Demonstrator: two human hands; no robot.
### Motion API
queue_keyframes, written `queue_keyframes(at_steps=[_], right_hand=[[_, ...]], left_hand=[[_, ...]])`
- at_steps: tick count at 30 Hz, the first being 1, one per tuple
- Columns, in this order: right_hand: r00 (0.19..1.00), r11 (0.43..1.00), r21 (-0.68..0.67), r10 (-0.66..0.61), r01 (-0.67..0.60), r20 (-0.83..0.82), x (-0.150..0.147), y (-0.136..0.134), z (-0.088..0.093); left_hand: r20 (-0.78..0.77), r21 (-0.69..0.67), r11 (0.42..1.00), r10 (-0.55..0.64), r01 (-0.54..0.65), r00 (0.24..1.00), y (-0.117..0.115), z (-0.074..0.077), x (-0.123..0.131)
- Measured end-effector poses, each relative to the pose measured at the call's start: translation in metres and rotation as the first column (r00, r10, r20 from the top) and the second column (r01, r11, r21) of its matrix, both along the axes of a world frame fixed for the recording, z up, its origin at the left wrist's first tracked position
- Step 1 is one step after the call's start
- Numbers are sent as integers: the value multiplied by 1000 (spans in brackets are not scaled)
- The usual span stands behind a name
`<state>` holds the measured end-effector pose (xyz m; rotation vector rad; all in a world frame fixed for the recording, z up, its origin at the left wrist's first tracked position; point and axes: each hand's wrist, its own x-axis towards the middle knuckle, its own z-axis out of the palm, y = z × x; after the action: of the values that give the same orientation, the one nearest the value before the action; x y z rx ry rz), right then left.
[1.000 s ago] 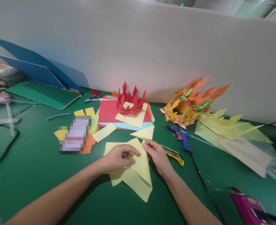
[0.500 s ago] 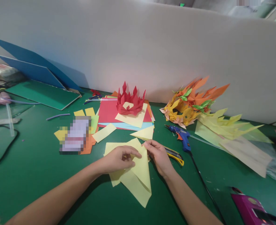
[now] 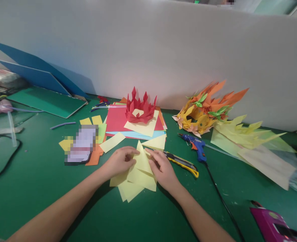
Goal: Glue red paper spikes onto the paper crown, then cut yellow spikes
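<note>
A pale yellow sheet of paper stands folded to a narrow point at its top, in front of me over several flat yellow sheets. My left hand grips its left side, fingers bent and thumb close to them. On the opposite edge my right hand has its fingers curled against the fold. A yellow and black utility knife lies just right of my right hand. Behind the fold rests a small yellow paper triangle. A cut yellow strip is beyond my left hand.
A red paper crown sits on stacked coloured paper. Orange and yellow paper crowns stand at the back right, near a blue glue gun with its cord. A blurred phone is left; a magenta device is front right.
The folded yellow sheet has turned, and its point now faces away from me. My right hand has shifted left and down along its edge, uncovering more of the utility knife.
</note>
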<state>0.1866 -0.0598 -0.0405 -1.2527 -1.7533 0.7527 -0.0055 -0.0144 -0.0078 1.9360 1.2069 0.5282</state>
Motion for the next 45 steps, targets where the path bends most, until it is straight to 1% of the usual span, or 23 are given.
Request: queue_keyframes(at_steps=[6,9,13,24,29,32,37,39,41,42,43,45], right_hand=[[992,998,26,53,-56,112,-3,-3,4],[981,997,39,65,-73,185,-4,-4,5],[962,995,24,85,-95,258,-6,-4,7],[937,992,57,88,-114,338,-8,-4,7],[932,991,44,102,-125,348,-9,-4,11],[927,991,43,99,-123,362,-9,-4,12],[923,993,24,101,-118,373,-8,-4,13],[923,992,26,103,-121,372,-8,-4,13],[921,992,27,105,-124,374,-8,-4,12],[921,992,25,107,-125,374,-8,-4,12],[922,992,25,107,-125,372,-8,-4,12],[925,992,28,102,-121,367,-9,-5,12]], left_hand=[[-25,56,997,-48,50,999,-3,2,1],[-33,70,996,-44,46,998,-2,0,1],[-33,89,995,-31,33,999,-3,-3,1],[-145,199,978,-36,65,989,-9,1,4],[-204,306,942,-76,137,976,-10,3,7],[-201,275,950,-92,147,975,-11,2,7],[-231,197,975,-56,103,971,-9,1,0],[-250,146,979,-104,143,963,-7,3,-4],[-273,89,971,-191,223,943,-5,6,-8],[-282,83,961,-231,263,931,-3,7,-10],[-292,97,950,-258,297,921,-2,8,-11],[-309,172,925,-275,338,910,0,8,-14]])
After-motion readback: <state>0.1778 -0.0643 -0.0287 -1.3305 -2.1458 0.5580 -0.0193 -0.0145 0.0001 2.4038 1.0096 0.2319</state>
